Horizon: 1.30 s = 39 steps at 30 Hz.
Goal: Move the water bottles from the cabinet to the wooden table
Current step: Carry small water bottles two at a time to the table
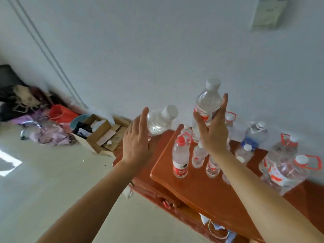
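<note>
Several clear water bottles stand on an orange-brown wooden top [201, 188] against the wall. My left hand [135, 139] has straight fingers laid along the left side of a tilted white-capped bottle [160, 121] at the top's far left corner; the bottle's base is hidden behind the hand. My right hand [213, 130] is spread around a tall red-labelled bottle [206, 102], thumb on its left, fingers straight on its right. In front stand a red-capped bottle [180, 158] and small bottles [199, 155].
Large handled jugs [284, 169] and a blue-labelled jug [255, 135] crowd the right side of the wooden top. Open cardboard boxes [101, 132], a red bag [61, 114] and clothes [47, 134] lie on the floor by the wall at left.
</note>
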{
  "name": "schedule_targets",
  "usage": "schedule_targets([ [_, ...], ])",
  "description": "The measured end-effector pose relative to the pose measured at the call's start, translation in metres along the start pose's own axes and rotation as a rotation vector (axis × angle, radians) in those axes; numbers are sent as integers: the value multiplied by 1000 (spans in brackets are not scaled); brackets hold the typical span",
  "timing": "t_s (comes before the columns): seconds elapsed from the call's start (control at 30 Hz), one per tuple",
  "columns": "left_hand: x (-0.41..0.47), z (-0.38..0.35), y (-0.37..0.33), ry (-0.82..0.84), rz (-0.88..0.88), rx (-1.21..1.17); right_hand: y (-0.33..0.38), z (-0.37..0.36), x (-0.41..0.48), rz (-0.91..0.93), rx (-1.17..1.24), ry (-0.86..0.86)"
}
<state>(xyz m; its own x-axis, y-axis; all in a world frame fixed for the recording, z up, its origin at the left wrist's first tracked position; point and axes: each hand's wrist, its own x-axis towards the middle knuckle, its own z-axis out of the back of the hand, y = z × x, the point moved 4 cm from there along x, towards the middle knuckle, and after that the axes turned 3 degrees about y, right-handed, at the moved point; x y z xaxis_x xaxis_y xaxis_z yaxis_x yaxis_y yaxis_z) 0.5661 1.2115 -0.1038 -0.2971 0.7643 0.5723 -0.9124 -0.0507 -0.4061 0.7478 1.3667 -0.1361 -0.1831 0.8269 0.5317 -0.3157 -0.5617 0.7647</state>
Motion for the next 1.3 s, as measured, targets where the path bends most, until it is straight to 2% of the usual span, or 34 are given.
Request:
schedule_targets([
  [0.17, -62, 148, 93, -203, 128, 332, 128, -105, -29, 303, 25, 165],
  [0.33, -163, 305, 164, -388, 305, 717, 267, -206, -109, 650, 85, 387],
  [0.5, -307, 462, 216, -411, 468, 1045, 421, -313, -234, 842, 189, 556],
  [0.63, -441, 572, 241, -412, 702, 1263, 533, -386, -356, 962, 244, 703],
  [0.83, -633, 685, 238, -454, 1036, 1401, 669, -442, -535, 1165, 372, 807],
  [1.13, -817, 784, 254, -514, 1366, 1570, 822, -519, -765, 1434, 572, 907],
  [1.3, -896, 870, 278, -498, 1536, 1619, 911, -569, -889, 1489, 707, 969],
])
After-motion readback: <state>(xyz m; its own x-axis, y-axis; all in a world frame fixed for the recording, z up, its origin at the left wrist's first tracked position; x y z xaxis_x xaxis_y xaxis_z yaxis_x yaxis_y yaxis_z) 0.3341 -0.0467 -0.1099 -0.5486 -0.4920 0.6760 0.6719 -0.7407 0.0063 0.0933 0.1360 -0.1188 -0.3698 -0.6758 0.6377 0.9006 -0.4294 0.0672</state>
